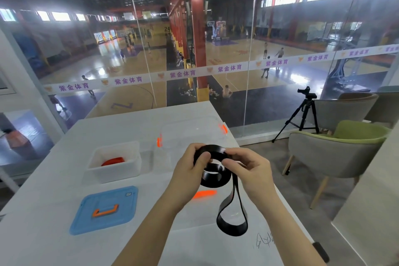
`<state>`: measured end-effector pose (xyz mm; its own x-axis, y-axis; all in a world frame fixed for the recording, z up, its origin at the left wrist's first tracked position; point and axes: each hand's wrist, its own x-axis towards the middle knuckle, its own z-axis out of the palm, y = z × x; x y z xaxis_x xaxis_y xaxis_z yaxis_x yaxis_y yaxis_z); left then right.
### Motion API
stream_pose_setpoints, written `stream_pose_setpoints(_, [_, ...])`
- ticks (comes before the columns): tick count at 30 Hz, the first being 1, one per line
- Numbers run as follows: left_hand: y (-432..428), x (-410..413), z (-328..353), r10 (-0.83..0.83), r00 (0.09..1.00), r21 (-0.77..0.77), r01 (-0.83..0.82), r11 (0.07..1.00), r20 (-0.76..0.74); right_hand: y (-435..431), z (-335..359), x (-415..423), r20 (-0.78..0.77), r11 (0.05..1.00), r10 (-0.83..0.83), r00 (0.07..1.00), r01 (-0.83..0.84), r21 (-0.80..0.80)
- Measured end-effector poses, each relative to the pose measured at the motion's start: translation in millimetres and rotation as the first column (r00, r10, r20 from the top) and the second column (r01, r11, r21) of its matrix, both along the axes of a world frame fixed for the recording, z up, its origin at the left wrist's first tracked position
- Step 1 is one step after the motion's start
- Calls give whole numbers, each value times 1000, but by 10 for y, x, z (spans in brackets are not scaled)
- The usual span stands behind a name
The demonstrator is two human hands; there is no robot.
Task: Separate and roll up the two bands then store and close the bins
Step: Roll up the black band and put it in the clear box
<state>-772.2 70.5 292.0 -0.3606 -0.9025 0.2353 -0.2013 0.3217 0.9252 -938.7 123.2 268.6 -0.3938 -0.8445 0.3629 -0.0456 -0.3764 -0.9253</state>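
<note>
White table (pixel 64 190) | left grip (pixel 190 170) and right grip (pixel 250 170) both pinch black band (pixel 213 180)

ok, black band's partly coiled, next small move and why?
Probably wind another turn: left hand and right hand pinch the black band at its coil, yet a long loop hangs toward the table. The orange band already lies in the white bin.

The left forearm (pixel 151 229) and right forearm (pixel 287 229), both bare, reach forward and converge until the hands almost meet. The left hand (pixel 189 171) curls its fingers over the band (pixel 213 149), thumb pressed just under them. The right hand (pixel 253 174) pinches the same band between thumb and bent fingers, knuckles up.
</note>
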Motion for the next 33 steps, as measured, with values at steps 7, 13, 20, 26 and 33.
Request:
stream_pose_setpoints(7, [3,-109,-75,103,859,320,74,944,-502,9,-104,-41,33,999,-53,998,52,15])
stream_pose_setpoints(13, [-24,-55,-55,42,907,324,106,940,-418,31,-116,-100,97,995,-96,991,94,24])
stream_pose_setpoints(20, [-15,-48,-126,-17,989,-61,27,998,150,59,-100,-113,-13,997,-67,998,67,39])
stream_pose_setpoints(26, [60,-38,-122,-49,998,59,47,997,39,63,-77,-79,-40,999,-11,999,12,49])
stream_pose_setpoints(33, [48,-78,-130,127,919,258,-29,966,-372,21,-99,-6,12,999,-51,999,51,15])
